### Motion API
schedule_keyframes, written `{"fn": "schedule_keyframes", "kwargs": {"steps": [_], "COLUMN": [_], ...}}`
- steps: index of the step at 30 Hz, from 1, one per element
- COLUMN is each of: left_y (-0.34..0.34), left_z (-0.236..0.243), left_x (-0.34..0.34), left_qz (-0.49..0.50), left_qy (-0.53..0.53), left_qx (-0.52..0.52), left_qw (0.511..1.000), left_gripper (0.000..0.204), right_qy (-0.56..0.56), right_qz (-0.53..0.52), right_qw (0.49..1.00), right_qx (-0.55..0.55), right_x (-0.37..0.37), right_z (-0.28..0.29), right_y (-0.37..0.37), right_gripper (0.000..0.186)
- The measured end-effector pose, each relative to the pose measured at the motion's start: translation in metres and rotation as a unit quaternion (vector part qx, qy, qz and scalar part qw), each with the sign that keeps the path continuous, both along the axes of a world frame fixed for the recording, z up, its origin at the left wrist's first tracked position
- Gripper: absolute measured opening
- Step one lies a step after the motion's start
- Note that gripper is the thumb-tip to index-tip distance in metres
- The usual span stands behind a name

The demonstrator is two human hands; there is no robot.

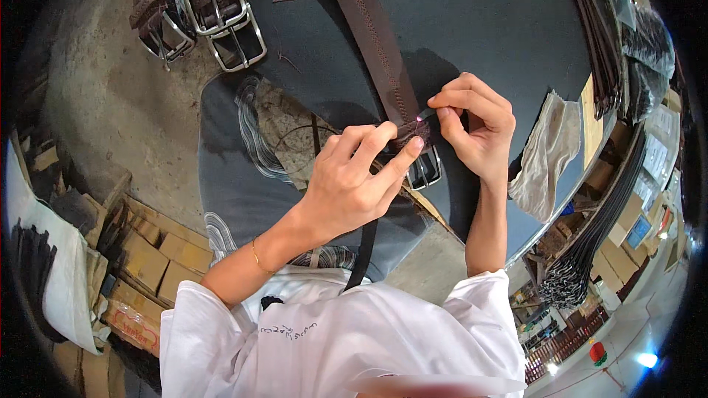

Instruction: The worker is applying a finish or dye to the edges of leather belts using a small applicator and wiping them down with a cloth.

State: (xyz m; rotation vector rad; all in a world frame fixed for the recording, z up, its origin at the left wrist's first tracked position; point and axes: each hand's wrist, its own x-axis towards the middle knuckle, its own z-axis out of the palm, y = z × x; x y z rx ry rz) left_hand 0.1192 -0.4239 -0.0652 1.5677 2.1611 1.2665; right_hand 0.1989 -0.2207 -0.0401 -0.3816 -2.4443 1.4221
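Note:
A dark brown belt [375, 44] with decorative stitching runs down the table toward me, its silver buckle [436, 166] at the near end. My left hand [346, 177] grips the belt just above the buckle, index finger and thumb pressing on the folded part. Fine loose threads show between those fingers. In a pinch, my right hand [481, 129] holds a small thin piece [426, 113] with a bright pinkish glow at its tip, close to the belt's surface. Its exact kind is too small to make out.
Several buckled belts [214, 0] hang over the table's left edge. More brown straps [590, 37] lie along the right edge, near a crumpled pale cloth [547, 155]. Cardboard boxes [158, 258] stand on the floor at left. Black straps [590, 243] hang at right.

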Motion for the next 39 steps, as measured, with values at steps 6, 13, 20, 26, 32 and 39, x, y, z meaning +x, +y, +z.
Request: {"fn": "schedule_keyframes", "kwargs": {"steps": [6, 13, 20, 26, 32, 39], "left_y": [-0.001, 0.000, 0.001, -0.001, 0.003, 0.010], "left_z": [-0.001, -0.004, -0.001, 0.000, 0.002, 0.003], "left_x": [0.000, -0.010, -0.017, -0.018, -0.030, -0.033], "left_qz": [0.005, 0.006, -0.029, -0.032, -0.085, -0.122], "left_qy": [0.005, 0.063, 0.101, 0.099, 0.080, 0.097], "left_qx": [0.011, 0.067, 0.063, 0.066, 0.089, 0.115], "left_qw": [1.000, 0.996, 0.992, 0.992, 0.989, 0.981], "left_gripper": [0.051, 0.049, 0.044, 0.044, 0.038, 0.027], "right_qy": [-0.006, 0.019, -0.008, -0.011, 0.021, 0.157], "right_qz": [0.001, -0.061, -0.026, -0.019, -0.104, -0.370], "right_qw": [1.000, 0.994, 0.999, 1.000, 0.983, 0.850], "right_qx": [0.001, -0.086, -0.036, -0.022, -0.148, -0.340], "right_x": [0.001, 0.003, 0.001, -0.001, 0.004, 0.026], "right_z": [0.001, 0.004, 0.003, 0.005, 0.011, 0.039], "right_y": [0.000, 0.000, -0.001, -0.003, -0.006, -0.081], "right_gripper": [0.017, 0.017, 0.015, 0.013, 0.013, 0.014]}}
